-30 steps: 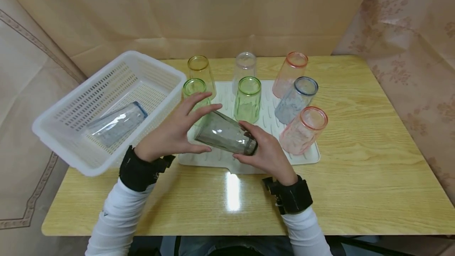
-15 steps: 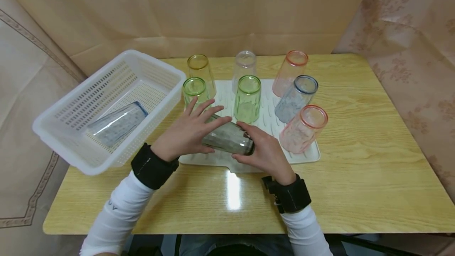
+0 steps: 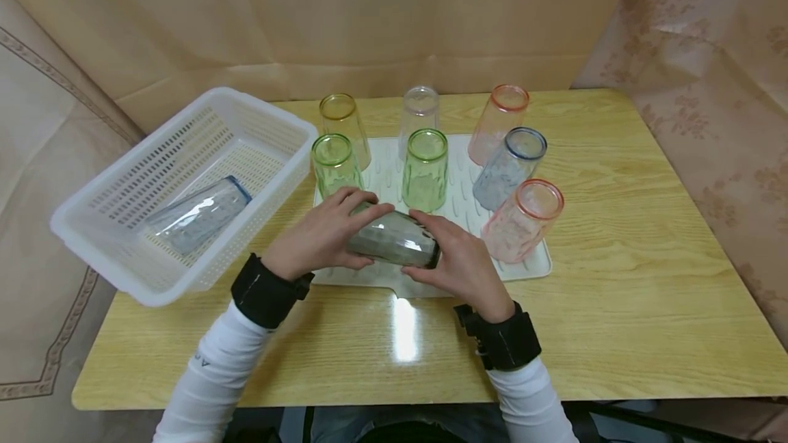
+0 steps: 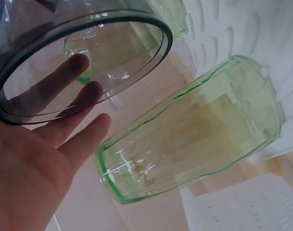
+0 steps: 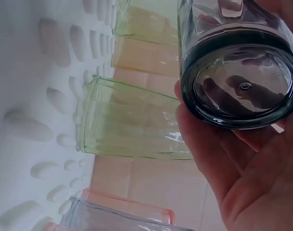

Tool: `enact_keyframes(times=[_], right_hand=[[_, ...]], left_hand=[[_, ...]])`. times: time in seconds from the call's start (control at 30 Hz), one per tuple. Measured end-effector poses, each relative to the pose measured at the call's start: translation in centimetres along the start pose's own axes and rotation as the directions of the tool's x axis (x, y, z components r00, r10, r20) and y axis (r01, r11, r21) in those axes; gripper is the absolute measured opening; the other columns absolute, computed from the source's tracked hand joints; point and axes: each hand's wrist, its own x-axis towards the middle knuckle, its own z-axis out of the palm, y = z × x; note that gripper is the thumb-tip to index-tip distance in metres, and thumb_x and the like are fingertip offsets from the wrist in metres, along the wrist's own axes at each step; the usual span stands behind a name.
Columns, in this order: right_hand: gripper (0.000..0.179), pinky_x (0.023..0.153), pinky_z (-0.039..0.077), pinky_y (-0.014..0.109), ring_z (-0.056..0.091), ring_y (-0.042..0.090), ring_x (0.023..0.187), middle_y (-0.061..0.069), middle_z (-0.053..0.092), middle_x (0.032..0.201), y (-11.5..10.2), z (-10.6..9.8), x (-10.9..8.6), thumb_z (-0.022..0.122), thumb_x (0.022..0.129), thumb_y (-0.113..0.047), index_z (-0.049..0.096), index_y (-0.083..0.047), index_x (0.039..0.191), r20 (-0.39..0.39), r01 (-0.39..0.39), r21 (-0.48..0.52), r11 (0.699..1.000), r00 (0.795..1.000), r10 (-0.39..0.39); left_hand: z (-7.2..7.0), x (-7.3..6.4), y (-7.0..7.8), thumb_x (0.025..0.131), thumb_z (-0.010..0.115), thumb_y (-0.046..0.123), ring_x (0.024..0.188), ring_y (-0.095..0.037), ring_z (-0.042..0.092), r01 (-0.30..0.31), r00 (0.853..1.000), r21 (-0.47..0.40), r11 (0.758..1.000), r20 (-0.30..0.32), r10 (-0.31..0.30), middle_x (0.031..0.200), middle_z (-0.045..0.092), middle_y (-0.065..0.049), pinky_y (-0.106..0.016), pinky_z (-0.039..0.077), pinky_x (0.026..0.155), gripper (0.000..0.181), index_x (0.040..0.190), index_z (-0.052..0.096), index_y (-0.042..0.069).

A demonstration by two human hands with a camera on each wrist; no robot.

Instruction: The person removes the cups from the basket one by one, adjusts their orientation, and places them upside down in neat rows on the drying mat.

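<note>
A smoky grey drinking glass [image 3: 395, 238] lies tilted in the air above the white draining tray [image 3: 458, 190]. My left hand [image 3: 320, 236] grips its mouth end, fingers over the far side and thumb below. The open dark rim [image 4: 168, 43] faces the left wrist camera, and those fingers show through and beside it. At the other end my right hand [image 3: 464, 262] holds the thick base [image 5: 245, 86] between thumb and fingers. Just beyond the grey glass stand two green glasses, one behind my left hand [image 3: 337, 163] and a middle green glass [image 3: 426, 169].
Upside-down glasses also stand at the back and right: amber [image 3: 345, 128], colourless [image 3: 421, 118], two pink, including the front pink glass [image 3: 520, 224], and a blue glass [image 3: 507, 166]. At left, a white plastic basket [image 3: 148, 142] contains a bluish glass [image 3: 200, 217] on its side.
My left hand has moved in from the left, first with spread fingers, and now closes round the mouth end of the grey glass. The right hand stays at the base, nearly still.
</note>
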Motion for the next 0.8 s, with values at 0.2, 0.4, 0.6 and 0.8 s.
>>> enact_keyframes(times=[0.2,0.4,0.6,0.8], right_hand=[[0.085,0.084,0.050,0.045,0.056,0.027,0.112,0.012,0.056,0.130,-0.2,-0.3,0.0,0.087,0.070,-0.034,0.047,-0.010,0.141,0.062,-0.025,0.030,0.999,0.998,0.023],[0.095,0.098,0.040,0.045,0.044,0.025,0.125,0.011,0.044,0.139,-0.1,-1.0,0.0,0.088,0.069,-0.028,0.036,-0.014,0.147,0.055,-0.028,0.203,0.979,0.998,0.017],[0.103,0.104,0.032,0.051,0.036,0.024,0.133,0.008,0.037,0.147,0.0,-1.1,-0.3,0.090,0.068,-0.019,0.029,-0.014,0.151,-0.024,-0.010,0.391,0.920,1.000,0.021],[0.104,0.096,0.037,0.058,0.035,0.023,0.132,0.004,0.033,0.150,-0.1,-0.4,-0.7,0.087,0.068,-0.003,0.028,-0.016,0.152,-0.074,-0.032,0.568,0.822,0.993,0.089]], left_hand=[[0.8,-0.4,-0.2,0.065,0.089,0.038,0.113,-0.035,0.047,0.007,1.000,-0.048,0.999,-0.020,-0.008,0.121,0.053,-0.015,-0.046,0.049,0.083,0.082,0.133,0.053,0.011],[1.6,-1.0,-0.2,0.067,0.088,0.035,0.115,-0.032,0.046,0.034,0.996,-0.178,0.983,-0.069,-0.047,0.124,0.052,-0.015,-0.045,0.048,0.086,0.081,0.136,0.051,0.011],[2.2,-1.7,-0.2,0.068,0.088,0.031,0.118,-0.030,0.045,0.011,0.979,-0.278,0.960,-0.191,-0.067,0.127,0.049,-0.014,-0.045,0.044,0.092,0.082,0.137,0.049,0.011],[3.0,-2.1,-0.2,0.066,0.089,0.021,0.119,-0.027,0.045,-0.005,0.955,-0.455,0.891,-0.266,-0.131,0.132,0.048,-0.011,-0.043,0.040,0.096,0.084,0.137,0.047,0.008]])
